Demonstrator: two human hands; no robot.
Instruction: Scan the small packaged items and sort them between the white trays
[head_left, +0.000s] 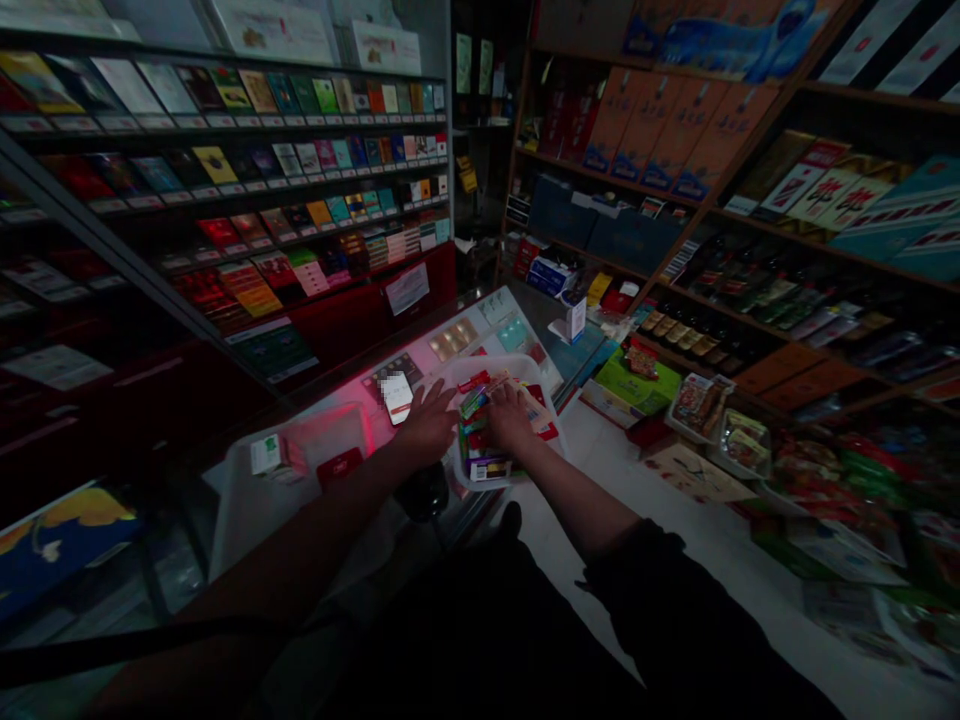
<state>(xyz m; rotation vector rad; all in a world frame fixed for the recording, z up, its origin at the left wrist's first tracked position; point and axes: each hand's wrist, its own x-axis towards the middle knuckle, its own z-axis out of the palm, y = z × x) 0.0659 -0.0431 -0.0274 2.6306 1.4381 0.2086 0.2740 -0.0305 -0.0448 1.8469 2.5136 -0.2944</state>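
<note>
A white plastic basket (553, 400) full of small colourful packets (474, 400) sits on the glass counter in front of me. My right hand (511, 420) is down inside it on the packets. Its fingertips are partly lost among them, and whether they grip one is hard to make out. At the basket's left rim is my left hand (426, 425), fingers spread and nothing seen in them. Just left of that hand lies a phone (397, 396) with a lit screen. Below the left wrist a dark rounded object (424, 492) shows in part.
Left of the hands stands another white bin (232, 490) with a small box (267, 455) and a red packet (339, 467). Shelves of small packs (322, 155) rise behind the counter (525, 320). Boxed goods (626, 395) and shelves of bottles (772, 290) line the right side.
</note>
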